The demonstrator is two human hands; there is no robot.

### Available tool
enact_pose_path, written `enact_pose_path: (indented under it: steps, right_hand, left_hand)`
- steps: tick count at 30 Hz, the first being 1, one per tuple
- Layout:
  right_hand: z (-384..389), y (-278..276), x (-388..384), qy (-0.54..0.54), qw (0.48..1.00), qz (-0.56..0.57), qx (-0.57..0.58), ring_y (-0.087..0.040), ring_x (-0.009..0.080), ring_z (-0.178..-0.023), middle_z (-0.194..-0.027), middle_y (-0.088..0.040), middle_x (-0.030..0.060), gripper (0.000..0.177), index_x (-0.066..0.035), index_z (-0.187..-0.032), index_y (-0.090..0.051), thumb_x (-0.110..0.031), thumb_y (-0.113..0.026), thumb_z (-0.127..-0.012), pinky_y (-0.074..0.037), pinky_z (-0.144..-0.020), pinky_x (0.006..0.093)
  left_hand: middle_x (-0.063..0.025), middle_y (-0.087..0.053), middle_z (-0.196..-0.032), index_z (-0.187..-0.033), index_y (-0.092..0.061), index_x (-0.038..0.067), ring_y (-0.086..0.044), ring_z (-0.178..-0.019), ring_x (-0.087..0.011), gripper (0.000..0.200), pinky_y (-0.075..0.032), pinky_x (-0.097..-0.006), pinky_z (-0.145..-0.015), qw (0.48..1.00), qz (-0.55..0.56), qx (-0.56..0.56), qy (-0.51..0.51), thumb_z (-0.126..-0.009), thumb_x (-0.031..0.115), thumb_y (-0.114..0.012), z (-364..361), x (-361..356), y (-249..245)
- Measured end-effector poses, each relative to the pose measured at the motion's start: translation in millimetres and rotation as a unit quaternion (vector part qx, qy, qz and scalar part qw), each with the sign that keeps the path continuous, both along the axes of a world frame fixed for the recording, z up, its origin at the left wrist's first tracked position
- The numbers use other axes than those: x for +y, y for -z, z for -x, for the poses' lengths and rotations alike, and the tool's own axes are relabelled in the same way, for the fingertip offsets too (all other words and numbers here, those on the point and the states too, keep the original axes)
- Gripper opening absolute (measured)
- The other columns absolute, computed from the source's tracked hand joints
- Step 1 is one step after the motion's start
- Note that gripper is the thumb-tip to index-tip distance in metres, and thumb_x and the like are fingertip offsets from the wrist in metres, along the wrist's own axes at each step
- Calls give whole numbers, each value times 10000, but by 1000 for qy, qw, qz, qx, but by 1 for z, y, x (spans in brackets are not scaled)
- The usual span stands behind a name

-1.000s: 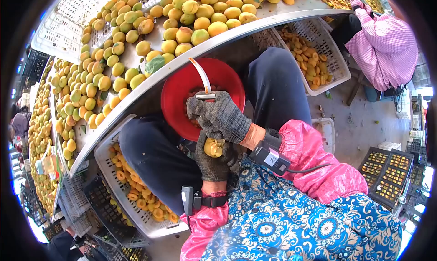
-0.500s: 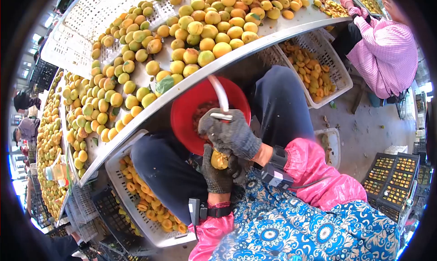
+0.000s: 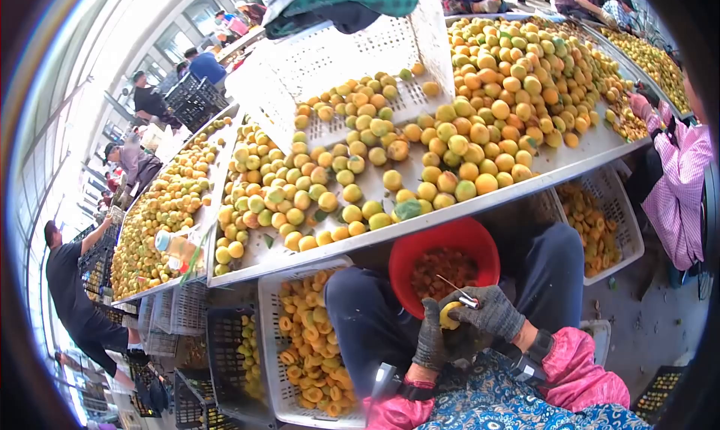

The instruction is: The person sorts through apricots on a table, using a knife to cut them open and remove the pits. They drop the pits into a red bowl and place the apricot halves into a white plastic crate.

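My left hand (image 3: 430, 338), in a dark grey glove, is closed around a yellow apricot (image 3: 449, 316). Against the fruit's right side is my right hand (image 3: 491, 310), also gloved and wrapped round a small knife (image 3: 466, 298) whose thin blade points up and left. Both hands are over my lap, just below a red bowl (image 3: 401, 269) that holds brownish pits or scraps. The fingertips partly cover the apricot.
A metal table (image 3: 360, 241) heaped with apricots (image 3: 480, 149) lies ahead, with a white crate (image 3: 431, 44) on it. Left of my legs stands a crate of halved apricots (image 3: 311, 340). A co-worker in pink checks (image 3: 679, 182) sits at right; others are farther back.
The camera view has tilted up and shifted left, showing more table and people. The knife has come down from over the bowl to the apricot in my left hand.
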State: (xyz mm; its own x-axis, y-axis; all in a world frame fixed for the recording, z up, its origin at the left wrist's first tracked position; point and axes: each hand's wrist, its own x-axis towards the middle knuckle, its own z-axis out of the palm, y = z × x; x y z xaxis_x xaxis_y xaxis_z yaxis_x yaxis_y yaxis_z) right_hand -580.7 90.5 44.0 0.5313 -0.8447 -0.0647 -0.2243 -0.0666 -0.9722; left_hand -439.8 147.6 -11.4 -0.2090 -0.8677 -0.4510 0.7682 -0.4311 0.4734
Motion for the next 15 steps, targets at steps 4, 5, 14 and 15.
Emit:
enact_pose_path:
  steps: [4,5,14,15]
  right_hand:
    - [-7,-2,12,153,987,7,-55,-632,115,-787,-858,-687,91,222,10,-1019,-649,-97,-695,-830,-518,-685,271]
    - [-8,-2,13,147,987,11,-59,-632,115,-787,-858,-687,91,222,10,-1019,-649,-97,-695,-830,-518,-685,271]
    - [-2,-8,3,42,969,-210,-127,-629,118,-904,-979,-681,63,278,7,-1107,-642,-132,-649,-867,-509,-816,266]
    - [0,-6,4,20,953,-254,-163,-630,117,-907,-991,-681,63,299,8,-1125,-634,-147,-645,-870,-512,-816,265]
  left_hand:
    - [-74,-659,-957,-1119,-606,12,-614,-850,-165,526,-500,-296,-769,940,83,-329,-38,-964,483,-431,0,6,23]
    - [-95,-673,-927,-1097,-620,-8,-615,-825,-171,468,-491,-304,-754,876,136,-462,-25,-980,413,-451,-2,5,25]
    - [-59,-665,-866,-1056,-649,2,-605,-768,-118,501,-485,-285,-670,906,95,-411,-27,-1006,416,-370,0,2,10]
    - [-61,-671,-894,-1063,-646,1,-612,-794,-121,518,-492,-282,-694,930,101,-353,-31,-1007,426,-356,1,6,18]
